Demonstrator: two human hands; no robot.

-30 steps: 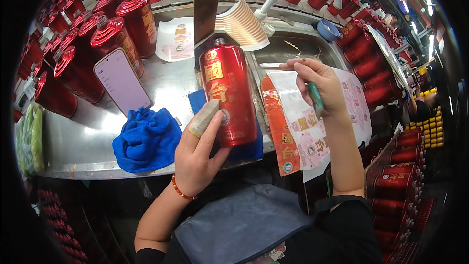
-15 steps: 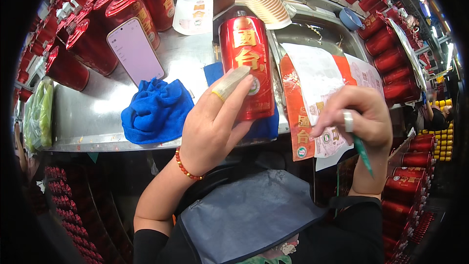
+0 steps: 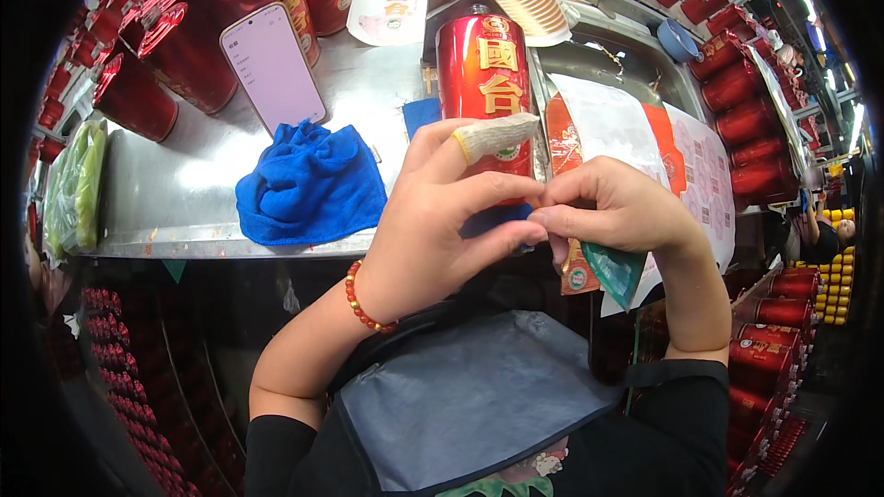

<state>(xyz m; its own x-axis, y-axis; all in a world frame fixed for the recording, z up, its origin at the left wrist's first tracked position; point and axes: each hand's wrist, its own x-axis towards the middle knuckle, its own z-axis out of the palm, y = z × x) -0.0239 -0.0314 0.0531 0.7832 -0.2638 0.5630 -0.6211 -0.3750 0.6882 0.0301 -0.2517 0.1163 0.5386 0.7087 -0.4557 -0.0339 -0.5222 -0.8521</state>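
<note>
Hands (image 3: 442, 239) (image 3: 617, 212) together before red bottle (image 3: 485, 83)

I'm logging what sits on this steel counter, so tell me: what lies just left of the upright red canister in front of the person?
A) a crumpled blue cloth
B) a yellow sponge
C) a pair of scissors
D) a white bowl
A: a crumpled blue cloth lies on the steel counter just left of the red canister, below a phone with a lit screen.
</note>
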